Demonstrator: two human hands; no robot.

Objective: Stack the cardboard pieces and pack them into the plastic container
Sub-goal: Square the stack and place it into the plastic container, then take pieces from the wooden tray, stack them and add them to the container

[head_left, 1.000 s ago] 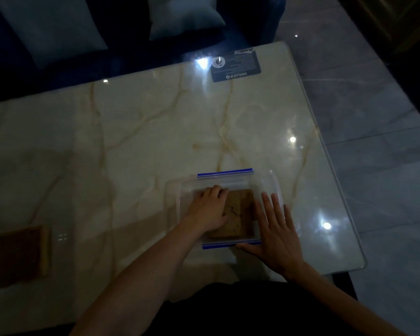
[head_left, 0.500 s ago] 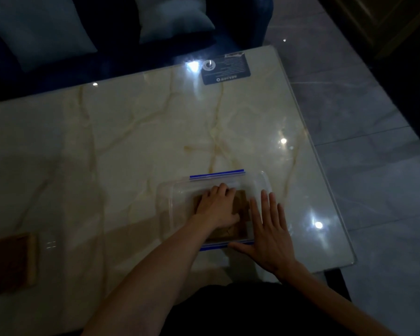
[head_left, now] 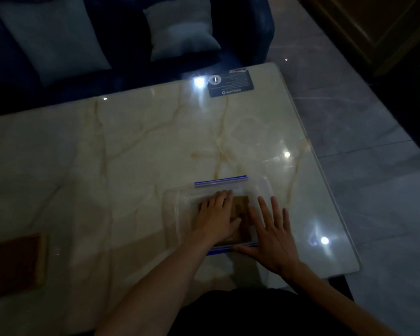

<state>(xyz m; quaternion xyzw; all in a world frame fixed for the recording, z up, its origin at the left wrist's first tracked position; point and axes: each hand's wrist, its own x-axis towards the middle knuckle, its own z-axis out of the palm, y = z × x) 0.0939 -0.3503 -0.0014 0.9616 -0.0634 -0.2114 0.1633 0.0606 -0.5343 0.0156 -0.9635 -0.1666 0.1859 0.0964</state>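
We have our left hand (head_left: 216, 215) flat on the cardboard stack (head_left: 240, 214) inside the clear plastic container (head_left: 177, 214), fingers straight and close together, pressing down. Our right hand (head_left: 273, 235) lies beside it, fingers spread, on the container's near-right rim. The counter (head_left: 143, 154) looks glossy, so an uneven push could slide the container or skew the stack. More cardboard (head_left: 12, 263) waits far left.
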